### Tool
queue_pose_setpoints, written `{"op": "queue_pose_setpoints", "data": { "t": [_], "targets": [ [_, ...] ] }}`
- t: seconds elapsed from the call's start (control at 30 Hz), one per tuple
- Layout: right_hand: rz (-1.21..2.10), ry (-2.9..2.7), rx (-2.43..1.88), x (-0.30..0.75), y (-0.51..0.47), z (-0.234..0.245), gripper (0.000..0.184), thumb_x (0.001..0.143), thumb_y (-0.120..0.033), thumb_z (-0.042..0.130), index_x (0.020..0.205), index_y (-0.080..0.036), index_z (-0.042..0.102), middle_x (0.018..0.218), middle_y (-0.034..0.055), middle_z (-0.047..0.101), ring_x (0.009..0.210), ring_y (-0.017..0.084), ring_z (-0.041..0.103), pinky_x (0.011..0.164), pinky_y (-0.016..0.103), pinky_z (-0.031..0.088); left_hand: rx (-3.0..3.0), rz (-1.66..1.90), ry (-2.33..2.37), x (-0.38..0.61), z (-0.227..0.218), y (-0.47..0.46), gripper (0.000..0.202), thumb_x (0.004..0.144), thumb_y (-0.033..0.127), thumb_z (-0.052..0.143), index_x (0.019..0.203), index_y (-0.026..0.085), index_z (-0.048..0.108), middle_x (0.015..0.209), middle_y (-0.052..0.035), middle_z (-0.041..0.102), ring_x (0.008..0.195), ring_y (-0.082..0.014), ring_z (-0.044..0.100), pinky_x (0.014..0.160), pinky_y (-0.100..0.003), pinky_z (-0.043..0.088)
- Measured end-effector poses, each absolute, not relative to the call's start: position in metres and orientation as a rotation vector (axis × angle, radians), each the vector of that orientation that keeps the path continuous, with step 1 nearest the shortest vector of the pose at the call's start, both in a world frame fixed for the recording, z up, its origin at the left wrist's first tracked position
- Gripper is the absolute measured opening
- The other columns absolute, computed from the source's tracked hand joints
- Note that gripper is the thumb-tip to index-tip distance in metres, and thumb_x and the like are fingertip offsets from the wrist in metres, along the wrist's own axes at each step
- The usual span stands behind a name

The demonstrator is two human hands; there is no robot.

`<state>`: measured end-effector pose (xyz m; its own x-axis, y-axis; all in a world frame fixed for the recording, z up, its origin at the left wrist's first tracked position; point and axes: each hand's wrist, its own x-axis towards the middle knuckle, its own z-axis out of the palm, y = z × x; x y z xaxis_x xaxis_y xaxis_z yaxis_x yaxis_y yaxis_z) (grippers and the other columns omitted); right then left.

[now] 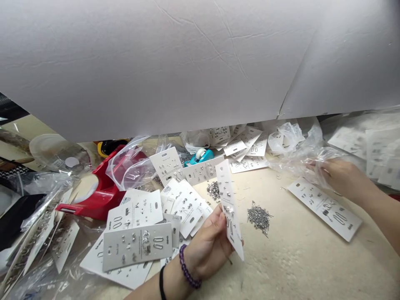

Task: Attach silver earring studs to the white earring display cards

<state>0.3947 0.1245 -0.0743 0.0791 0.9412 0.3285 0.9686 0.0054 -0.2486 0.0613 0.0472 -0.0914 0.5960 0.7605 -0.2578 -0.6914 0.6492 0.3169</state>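
My left hand (211, 246) is closed around the lower part of a white earring card (229, 208), holding it upright and tilted above the table. Silver earrings and paperclip-shaped loops sit on that card. At the right, my right hand (343, 177) has its fingers curled at a crumpled clear plastic bag (300, 158), whose film partly covers the fingertips. What they pinch is hidden. Just below that hand lies another earring card (325, 208). Between the hands is a small heap of silver earring pieces (259, 217). A second metal heap (213, 190) lies behind the held card.
Overlapping filled earring cards (137, 246) cover the left of the table (296, 266). A red tape dispenser (106, 187) and a teal tape dispenser (200, 157) stand behind them. More bagged cards (384, 146) lie far right. A large white panel (175, 71) overhangs the back.
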Motion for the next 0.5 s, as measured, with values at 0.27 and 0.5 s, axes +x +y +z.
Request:
{"op": "queue_pose_setpoints", "data": {
  "t": [0.27, 0.5],
  "targets": [
    [-0.747, -1.690, -1.732, 0.402, 0.101, -0.074, 0.020, 0.082, -0.030, 0.048, 0.073, -0.017, 0.061, 0.076, 0.0128, 0.065, 0.074, 0.021, 0.061, 0.058, 0.028, 0.043, 0.123, 0.822, 0.409, 0.059, -0.089, 0.048, 0.017, 0.073, 0.017, 0.063, 0.086, 0.021, 0.052, 0.072, 0.0052, 0.043, 0.055, -0.0030, 0.044, 0.063, -0.022, 0.042],
    [-0.061, -1.629, -1.246, 0.291, 0.062, -0.054, 0.013, 0.078, -0.020, 0.060, 0.089, -0.025, 0.062, 0.078, 0.0027, 0.065, 0.067, 0.017, 0.061, 0.062, 0.030, 0.050, 0.027, 0.811, 0.343, 0.057, -0.090, 0.050, 0.018, 0.073, 0.014, 0.062, 0.087, 0.023, 0.053, 0.070, 0.0057, 0.040, 0.055, -0.0028, 0.042, 0.065, -0.023, 0.041]
  ]
}}
